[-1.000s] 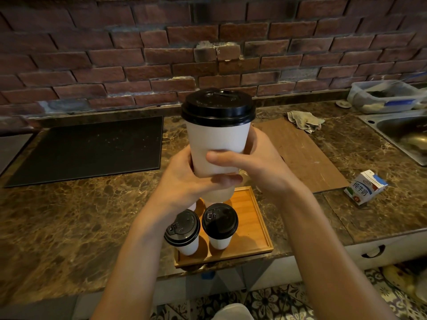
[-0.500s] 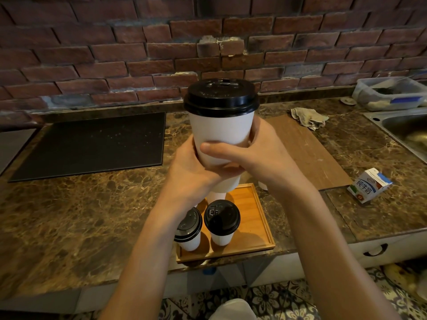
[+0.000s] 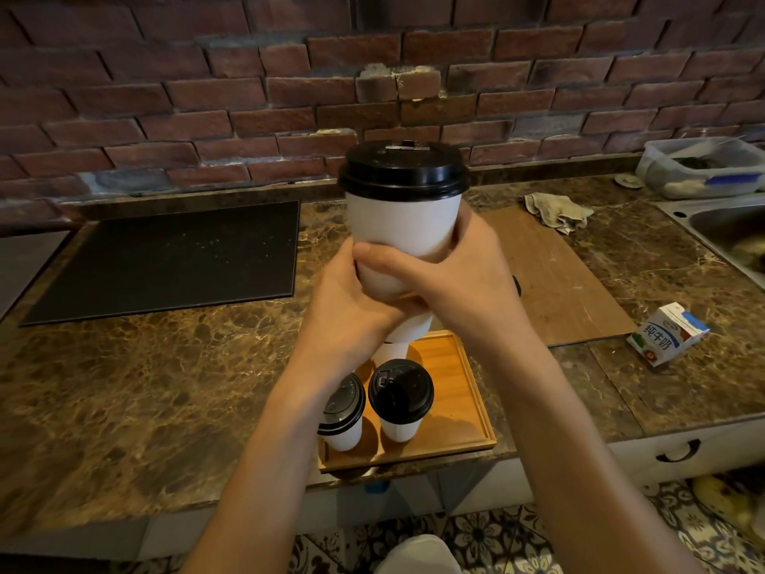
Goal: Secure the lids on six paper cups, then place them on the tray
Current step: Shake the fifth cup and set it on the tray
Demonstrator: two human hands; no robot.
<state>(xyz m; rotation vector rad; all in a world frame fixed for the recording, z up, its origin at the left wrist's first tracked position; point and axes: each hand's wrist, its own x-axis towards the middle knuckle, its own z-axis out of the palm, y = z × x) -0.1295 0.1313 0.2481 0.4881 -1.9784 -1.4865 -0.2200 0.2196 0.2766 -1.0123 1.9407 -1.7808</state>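
Note:
I hold a white paper cup (image 3: pixel 403 225) with a black lid (image 3: pixel 403 171) upright in the air above the counter. My left hand (image 3: pixel 352 300) grips its lower part from the left, and my right hand (image 3: pixel 463 279) wraps it from the right, thumb across the front. Below them a wooden tray (image 3: pixel 459 403) sits at the counter's front edge. Two lidded cups stand on it, one (image 3: pixel 343 412) partly behind my left forearm, the other (image 3: pixel 400 397) beside it. A further white cup (image 3: pixel 391 350) shows behind my hands, mostly hidden.
A black mat (image 3: pixel 174 258) lies at the left of the marble counter. A brown board (image 3: pixel 554 275) lies to the right, with a rag (image 3: pixel 559 211) at its far end. A milk carton (image 3: pixel 666 333), a sink (image 3: pixel 732 238) and a plastic tub (image 3: pixel 703 165) are at far right.
The view has tilted slightly, so the held cup appears a little higher against the wall. Both hands keep the same grip on it.

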